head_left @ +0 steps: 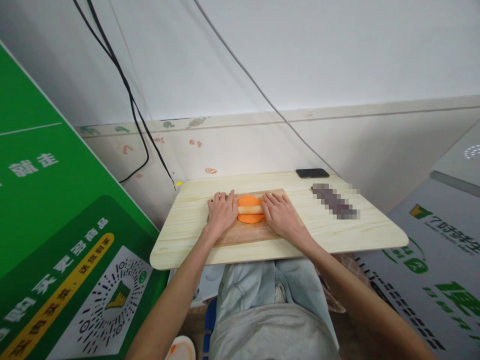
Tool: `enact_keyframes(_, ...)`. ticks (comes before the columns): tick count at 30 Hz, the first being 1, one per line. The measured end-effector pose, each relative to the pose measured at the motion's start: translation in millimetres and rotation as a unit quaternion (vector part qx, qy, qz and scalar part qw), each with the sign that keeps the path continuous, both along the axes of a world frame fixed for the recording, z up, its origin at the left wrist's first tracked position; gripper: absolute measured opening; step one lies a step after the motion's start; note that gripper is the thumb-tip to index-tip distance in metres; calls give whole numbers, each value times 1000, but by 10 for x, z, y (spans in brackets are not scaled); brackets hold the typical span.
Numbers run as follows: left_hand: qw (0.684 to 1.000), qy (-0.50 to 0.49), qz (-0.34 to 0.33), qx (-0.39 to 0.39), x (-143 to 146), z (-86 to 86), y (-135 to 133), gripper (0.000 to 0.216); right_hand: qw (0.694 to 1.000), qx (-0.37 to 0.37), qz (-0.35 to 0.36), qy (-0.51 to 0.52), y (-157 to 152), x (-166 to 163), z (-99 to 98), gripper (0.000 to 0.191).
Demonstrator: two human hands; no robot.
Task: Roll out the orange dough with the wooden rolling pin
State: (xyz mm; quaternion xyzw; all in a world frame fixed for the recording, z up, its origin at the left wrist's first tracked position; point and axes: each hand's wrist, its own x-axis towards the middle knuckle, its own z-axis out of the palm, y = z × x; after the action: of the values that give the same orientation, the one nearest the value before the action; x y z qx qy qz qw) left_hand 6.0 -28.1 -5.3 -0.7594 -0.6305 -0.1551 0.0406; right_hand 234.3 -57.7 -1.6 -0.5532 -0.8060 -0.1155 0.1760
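A flat orange sheet (250, 218) lay on a wooden board (240, 235), rounded edges showing above and below the rolling pin (250, 210) that crossed its middle. Whether it was dough or clay was hard to tell. The left hand (222, 214) lay over the pin's left end, fingers extended and slightly apart; the right hand (281, 214) covered the other end, fingers closer together. Both were largely flattened, palms down on the pin; whether any fingertip hooked beneath it could not be seen.

Good rolling here called, in my judgement, for equal weight from the 2 palms, since a heavier side would have thinned the sheet unevenly. Fingertips were best kept off its soft edge, which the right hand nearly met. The board sat near the table's (180, 225) front edge, so gentle strokes seemed wise. A phone (312, 173) lay well apart, towards the wall (240, 155).
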Motion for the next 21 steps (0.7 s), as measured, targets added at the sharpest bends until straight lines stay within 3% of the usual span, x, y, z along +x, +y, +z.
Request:
enact_keyframes(7,995,-62,24,77,14,-83,-39,49,998,-12,-15,52,-3,15,-104,45)
enact_keyframes(15,986,-127,16,106,5,-106,-17,43,992,6,119,40,22,141,-31,35)
enact_keyframes(18,976,-162,23,141,-7,-97,-18,43,993,21,108,43,100,171,-73,29)
enact_keyframes(21,965,-187,43,178,-22,-83,-22,44,996,42,51,63,241,181,-94,30)
